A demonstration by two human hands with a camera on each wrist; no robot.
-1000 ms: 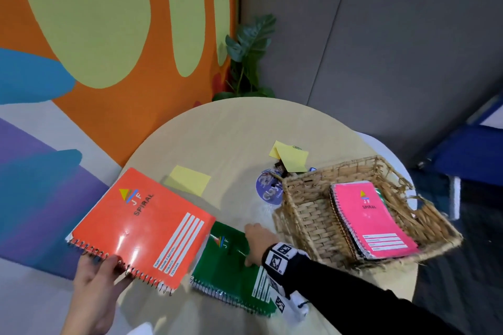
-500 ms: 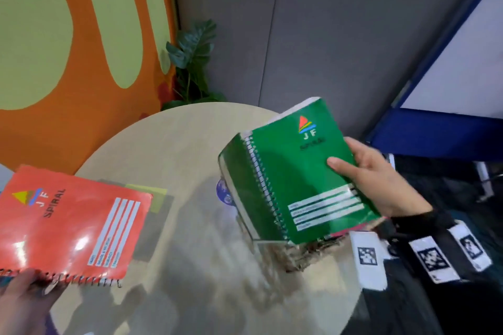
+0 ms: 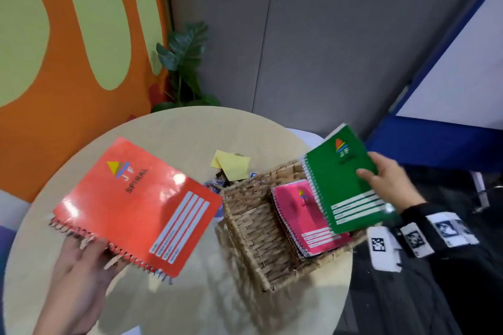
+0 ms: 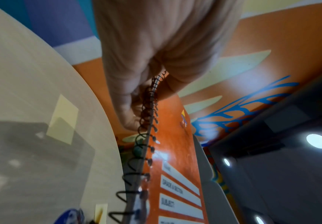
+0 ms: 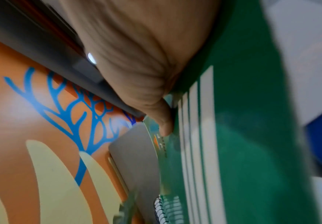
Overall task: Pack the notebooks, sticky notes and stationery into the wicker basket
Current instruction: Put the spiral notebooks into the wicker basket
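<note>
A wicker basket (image 3: 250, 231) sits on the right half of the round table, with a pink spiral notebook (image 3: 304, 215) lying inside it. Over the basket's right side my right hand (image 3: 383, 185) grips a green spiral notebook (image 3: 343, 179) by its right edge, tilted; the wrist view shows the thumb on the green cover (image 5: 252, 121). My left hand (image 3: 79, 261) holds a large orange spiral notebook (image 3: 138, 204) by its wire spine above the table's left part, as the spine (image 4: 146, 121) shows in the wrist view. Yellow sticky notes (image 3: 231, 167) lie behind the basket.
The round beige table (image 3: 168, 128) stands against an orange and green wall, with a potted plant (image 3: 185, 62) behind it. A blue-white round object (image 3: 215, 185) and small dark items lie between the sticky notes and the basket. Another yellow note (image 4: 64, 119) lies under the orange notebook.
The right hand lifted the green notebook off the table and carried it right, over the basket. The left hand raised the orange notebook and brought it toward the table's middle.
</note>
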